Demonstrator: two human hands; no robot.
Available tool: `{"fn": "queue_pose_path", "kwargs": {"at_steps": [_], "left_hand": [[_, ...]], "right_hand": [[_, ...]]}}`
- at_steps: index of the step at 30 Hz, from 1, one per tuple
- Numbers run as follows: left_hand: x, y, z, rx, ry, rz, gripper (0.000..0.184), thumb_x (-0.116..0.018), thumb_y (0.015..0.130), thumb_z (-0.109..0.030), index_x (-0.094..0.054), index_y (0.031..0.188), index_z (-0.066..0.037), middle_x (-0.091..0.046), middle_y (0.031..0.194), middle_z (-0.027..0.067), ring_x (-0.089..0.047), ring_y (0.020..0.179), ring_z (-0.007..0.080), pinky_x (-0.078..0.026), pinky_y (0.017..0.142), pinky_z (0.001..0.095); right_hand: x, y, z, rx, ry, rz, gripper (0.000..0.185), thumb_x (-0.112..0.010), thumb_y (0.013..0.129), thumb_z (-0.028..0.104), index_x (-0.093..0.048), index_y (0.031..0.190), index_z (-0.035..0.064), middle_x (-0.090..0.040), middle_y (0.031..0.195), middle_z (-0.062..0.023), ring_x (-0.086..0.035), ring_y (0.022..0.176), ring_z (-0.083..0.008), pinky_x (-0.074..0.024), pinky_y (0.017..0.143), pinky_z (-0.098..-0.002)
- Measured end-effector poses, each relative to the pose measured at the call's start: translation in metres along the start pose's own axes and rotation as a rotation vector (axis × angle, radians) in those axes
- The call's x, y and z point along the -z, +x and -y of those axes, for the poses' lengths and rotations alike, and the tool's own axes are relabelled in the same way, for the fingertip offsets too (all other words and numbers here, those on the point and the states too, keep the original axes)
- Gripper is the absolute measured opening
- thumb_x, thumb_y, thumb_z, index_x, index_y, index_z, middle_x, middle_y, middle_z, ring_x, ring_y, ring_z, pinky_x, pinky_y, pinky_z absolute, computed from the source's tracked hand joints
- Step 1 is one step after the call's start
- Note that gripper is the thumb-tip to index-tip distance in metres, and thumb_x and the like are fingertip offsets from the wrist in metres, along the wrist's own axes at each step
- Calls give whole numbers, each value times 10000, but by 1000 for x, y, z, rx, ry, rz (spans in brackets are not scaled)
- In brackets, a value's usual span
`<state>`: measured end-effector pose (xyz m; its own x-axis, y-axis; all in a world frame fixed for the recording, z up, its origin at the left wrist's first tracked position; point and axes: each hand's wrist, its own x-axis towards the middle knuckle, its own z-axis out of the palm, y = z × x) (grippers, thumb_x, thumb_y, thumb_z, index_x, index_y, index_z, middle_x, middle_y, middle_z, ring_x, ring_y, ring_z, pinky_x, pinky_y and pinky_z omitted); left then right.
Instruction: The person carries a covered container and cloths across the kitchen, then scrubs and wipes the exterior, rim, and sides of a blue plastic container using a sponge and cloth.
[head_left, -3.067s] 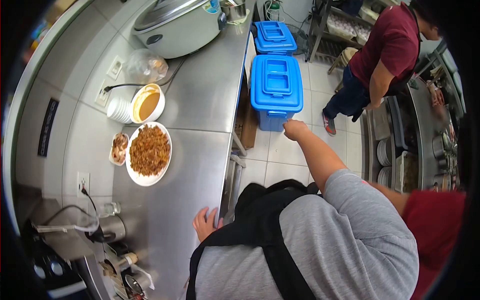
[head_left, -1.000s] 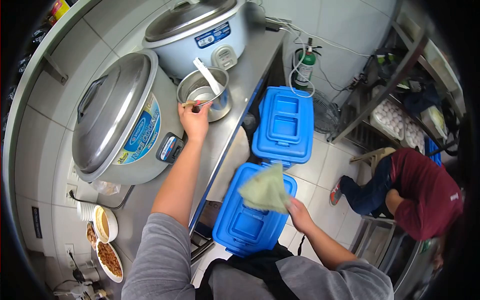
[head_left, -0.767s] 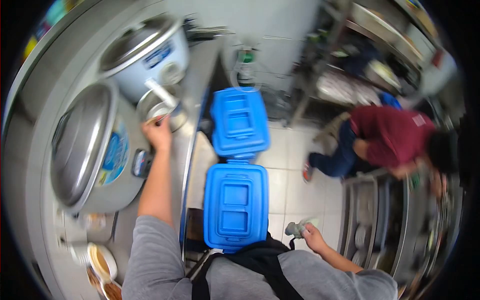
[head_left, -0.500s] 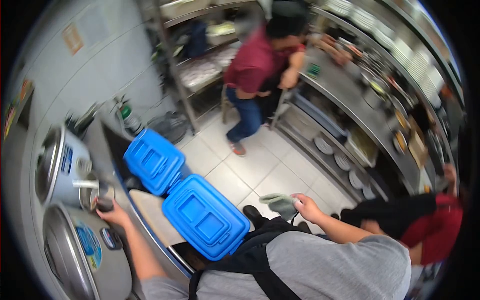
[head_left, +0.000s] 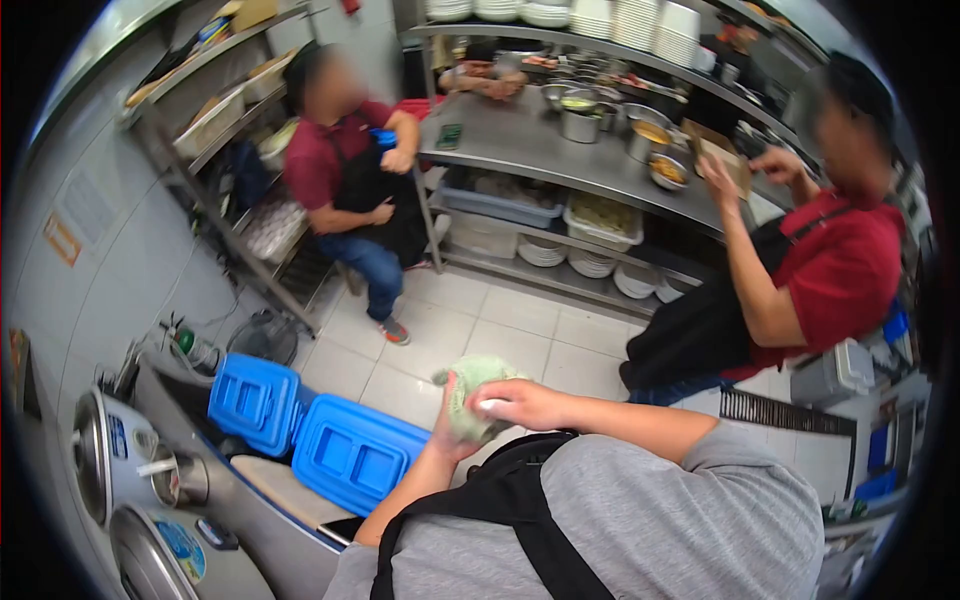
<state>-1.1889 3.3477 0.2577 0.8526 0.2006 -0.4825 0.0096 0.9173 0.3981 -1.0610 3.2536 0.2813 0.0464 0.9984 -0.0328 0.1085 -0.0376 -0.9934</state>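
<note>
In front of my chest, both hands meet at a pale green cloth (head_left: 486, 370). My left hand (head_left: 452, 432) grips it from the left, its fingers mostly hidden behind the folds. From the other side my right hand (head_left: 530, 404) is closed on the cloth, and a small white thing (head_left: 492, 404) shows at its fingertips; I cannot make out what that is. Below and left of the hands lie a large blue lid (head_left: 355, 455) and a smaller blue lid (head_left: 250, 400) on containers. A metal pot (head_left: 188, 478) with a white handle sticking out stands beside two rice cookers (head_left: 118, 440).
A person in a red shirt (head_left: 310, 165) sits by the shelves at the left. Another person (head_left: 830, 270) stands at right, holding a cardboard piece (head_left: 725, 165). Bowls and pots sit on the steel counter (head_left: 490, 130); plates are stacked below. Floor tiles (head_left: 510, 320) show between.
My left hand has left the metal pot and come to the cloth. My right hand has brought the cloth in front of my chest. The view has turned right.
</note>
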Motion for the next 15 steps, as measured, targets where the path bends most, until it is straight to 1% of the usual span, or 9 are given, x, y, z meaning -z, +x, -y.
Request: {"fn": "queue_pose_path", "kwargs": {"at_steps": [1,2,4,7,9,10,11,13,15], "left_hand": [[7,21,3,19,-41,363,604,-326,951,-569,-589,1060,-37,-624,799,78,-618,788,235,-496,780,365],[4,37,11,50,-93,724,589,-341,947,-563,-586,1046,-36,-606,765,78,-610,768,233,-496,754,349],[-22,54,46,95,14,706,572,-354,944,-554,-581,1020,-34,-584,732,78,-602,747,230,-488,728,335],[-94,66,102,70,391,715,531,-404,935,-526,-571,1018,-29,-540,732,56,-556,714,183,-457,674,287],[-155,65,147,-146,890,668,504,-452,935,-483,-564,1077,-12,-541,805,46,-532,744,154,-451,693,278],[-166,84,171,-151,929,781,384,-537,923,-311,-547,1180,-26,-537,953,22,-510,803,126,-450,710,276],[-200,84,198,-97,948,835,384,-537,923,-311,-547,1180,-26,-537,953,22,-510,803,126,-450,710,276],[-282,69,250,-363,1157,1032,385,-591,859,-130,-542,1234,-60,-513,1206,106,-539,1012,211,-453,849,336],[-319,99,311,-345,1217,1297,430,-599,820,-73,-544,1247,-78,-436,1310,145,-488,1124,264,-416,923,366]], "right_hand": [[8,-13,3,-39,92,135,307,-466,972,292,-598,1063,30,-616,927,-78,-604,865,-152,-505,794,-304],[19,-27,8,-32,91,89,307,-466,972,292,-598,1063,30,-616,927,-78,-604,865,-152,-505,794,-304],[46,-67,21,-275,302,-40,362,-474,975,354,-598,1004,16,-619,858,-93,-624,780,-154,-533,719,-304],[89,-152,28,-155,156,-139,403,-482,970,394,-594,986,7,-621,815,-106,-633,712,-153,-540,655,-294],[121,-222,25,-154,79,-211,390,-496,965,379,-594,1004,3,-627,853,-104,-636,781,-172,-536,705,-313],[133,-259,21,133,-161,-412,384,-502,962,369,-592,1008,-2,-627,874,-104,-628,834,-187,-523,748,-325],[140,-298,15,403,-418,-610,378,-508,959,358,-590,1011,-7,-628,896,-103,-619,887,-202,-509,792,-336],[156,-382,9,282,-390,-716,300,-568,906,276,-587,1051,14,-617,978,-105,-599,941,-213,-485,838,-348],[165,-467,7,91,-308,-760,355,-686,798,113,-579,1132,56,-595,1143,-109,-559,1050,-234,-435,931,-371]]}}
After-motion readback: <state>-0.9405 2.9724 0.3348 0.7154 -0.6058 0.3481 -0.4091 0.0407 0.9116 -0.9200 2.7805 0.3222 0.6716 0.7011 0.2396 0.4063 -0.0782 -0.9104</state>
